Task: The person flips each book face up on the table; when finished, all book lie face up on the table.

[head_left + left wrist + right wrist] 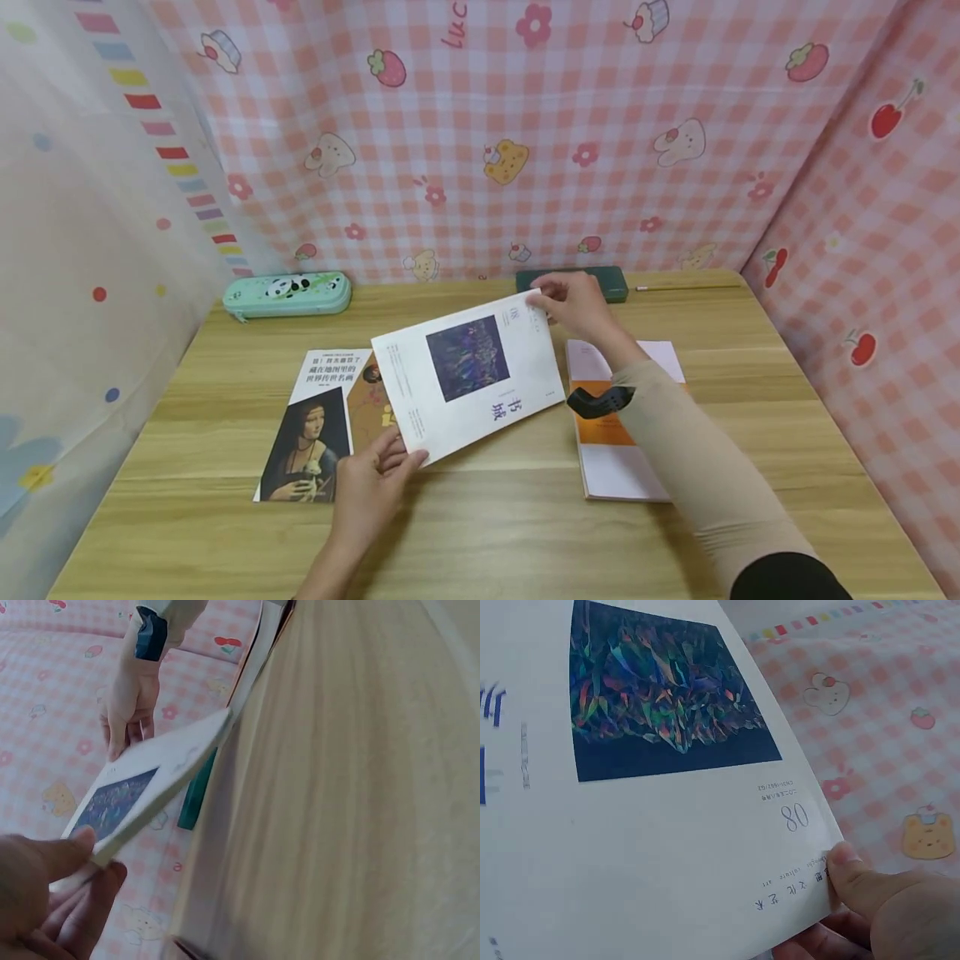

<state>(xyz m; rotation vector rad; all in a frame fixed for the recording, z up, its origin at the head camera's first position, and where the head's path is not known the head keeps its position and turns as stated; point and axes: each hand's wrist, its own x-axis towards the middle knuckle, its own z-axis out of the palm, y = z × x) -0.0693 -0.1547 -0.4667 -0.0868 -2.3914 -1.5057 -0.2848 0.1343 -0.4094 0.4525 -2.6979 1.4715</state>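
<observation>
Both hands hold a white magazine (405, 367) above the wooden table, tilted, its cover with a dark square picture facing up. At its lower left corner the left hand (372, 487) pinches it, thumb on the cover and fingers beneath, as the left wrist view shows. My right hand (577, 310) grips the upper right corner, its thumb (859, 881) lying over the printed cover. Under the magazine's left side lies a brown book (367, 400), partly hidden, beside a book with a portrait painting (303, 446). A white book with an orange band (618, 475) lies below the right forearm.
A mint panda pencil case (288, 295) sits at the back left of the table (495, 533). Along the back edge are a dark green case (611, 283), partly behind the right hand, and a thin pencil-like stick (686, 288). Patterned curtains enclose the back and sides.
</observation>
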